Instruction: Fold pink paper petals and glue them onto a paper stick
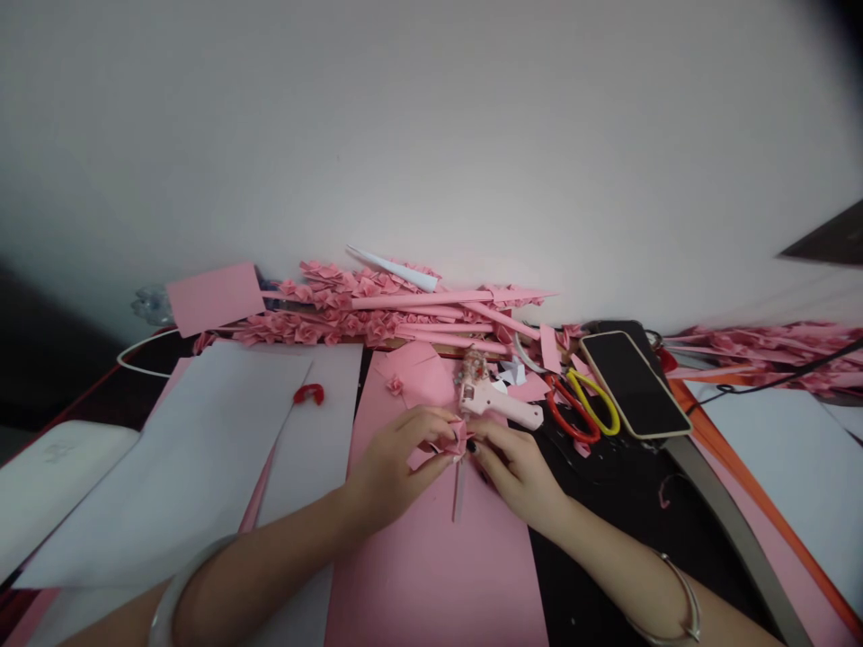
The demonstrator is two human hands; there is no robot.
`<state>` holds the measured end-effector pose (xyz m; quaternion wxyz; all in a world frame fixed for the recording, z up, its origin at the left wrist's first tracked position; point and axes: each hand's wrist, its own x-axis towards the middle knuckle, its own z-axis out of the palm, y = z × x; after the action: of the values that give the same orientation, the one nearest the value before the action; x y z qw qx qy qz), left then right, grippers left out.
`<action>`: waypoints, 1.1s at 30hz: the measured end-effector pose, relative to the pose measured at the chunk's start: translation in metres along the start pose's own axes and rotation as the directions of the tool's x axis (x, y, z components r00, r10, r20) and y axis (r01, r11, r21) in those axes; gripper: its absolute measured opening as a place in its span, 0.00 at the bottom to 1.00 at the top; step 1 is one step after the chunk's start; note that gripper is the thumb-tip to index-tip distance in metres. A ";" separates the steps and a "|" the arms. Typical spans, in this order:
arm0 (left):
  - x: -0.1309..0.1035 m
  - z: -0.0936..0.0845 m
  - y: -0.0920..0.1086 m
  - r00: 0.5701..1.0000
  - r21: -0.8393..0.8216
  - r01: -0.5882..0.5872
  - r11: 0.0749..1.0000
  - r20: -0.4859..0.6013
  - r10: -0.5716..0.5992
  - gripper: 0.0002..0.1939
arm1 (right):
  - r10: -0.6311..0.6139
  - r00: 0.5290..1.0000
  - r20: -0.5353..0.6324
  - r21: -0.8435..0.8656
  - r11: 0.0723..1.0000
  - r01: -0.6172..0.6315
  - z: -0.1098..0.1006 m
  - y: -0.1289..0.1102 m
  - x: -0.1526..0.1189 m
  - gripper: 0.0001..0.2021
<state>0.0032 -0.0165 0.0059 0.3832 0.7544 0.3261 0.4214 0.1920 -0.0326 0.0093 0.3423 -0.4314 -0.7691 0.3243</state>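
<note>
My left hand (401, 467) and my right hand (516, 469) meet over a pink sheet (438, 575) in the middle of the table. Between their fingertips is a small folded pink paper piece (458, 438), pinched from both sides. A thin pale strip (459, 494) shows just beneath the fingers. Right behind the hands lies a white glue gun (499, 402). A small pink paper rose (395, 385) rests on pink paper behind my left hand.
Pink paper roses (324, 314) and rolled stems line the wall. Red scissors (573, 412), yellow handles (597, 402) and a phone (636, 385) lie at right. White sheets (202, 449), a red item (308, 394) and a white box (64, 476) are at left.
</note>
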 end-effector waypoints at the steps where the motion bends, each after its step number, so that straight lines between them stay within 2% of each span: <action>1: 0.000 0.000 0.001 1.000 -0.010 0.002 1.000 -0.009 -0.002 0.04 | 0.000 1.000 -0.001 0.002 1.000 0.000 0.000 0.000 0.000 0.11; 4: 0.002 0.001 0.002 0.997 -0.066 0.057 0.996 -0.049 -0.061 0.02 | -0.005 1.000 -0.004 -0.006 1.000 0.005 0.000 -0.001 0.000 0.09; 6: 0.002 0.002 0.001 0.986 -0.120 0.142 0.983 -0.067 -0.150 0.01 | 0.004 1.000 0.001 -0.016 1.000 -0.004 0.000 -0.001 -0.001 0.08; 10: 0.003 0.002 -0.001 0.932 -0.258 0.335 0.906 -0.051 -0.359 0.07 | 0.053 0.998 0.025 -0.004 0.999 -0.053 0.000 -0.002 -0.001 0.08; 13: 0.005 0.002 -0.003 0.905 -0.327 0.392 0.860 -0.029 -0.424 0.12 | 0.083 0.996 0.037 0.022 0.996 -0.084 0.001 -0.001 -0.002 0.08; 18: 0.006 0.003 -0.005 0.872 -0.368 0.486 0.792 0.148 -0.466 0.07 | 0.097 0.995 0.035 0.048 0.994 -0.099 0.002 0.002 -0.003 0.08; 28: 0.004 0.005 -0.007 0.841 -0.419 0.538 0.731 0.216 -0.496 0.09 | 0.087 0.995 0.054 0.012 0.996 -0.087 0.002 0.002 -0.004 0.13; 33: 0.003 0.008 -0.007 0.843 -0.503 0.537 0.678 0.292 -0.451 0.15 | 0.079 0.992 0.095 0.035 0.996 -0.082 0.001 0.001 -0.003 0.12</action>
<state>0.0098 -0.0129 -0.0020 0.7110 0.5173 0.3493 0.3237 0.1928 -0.0349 0.0069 0.3010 -0.4397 -0.7599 0.3723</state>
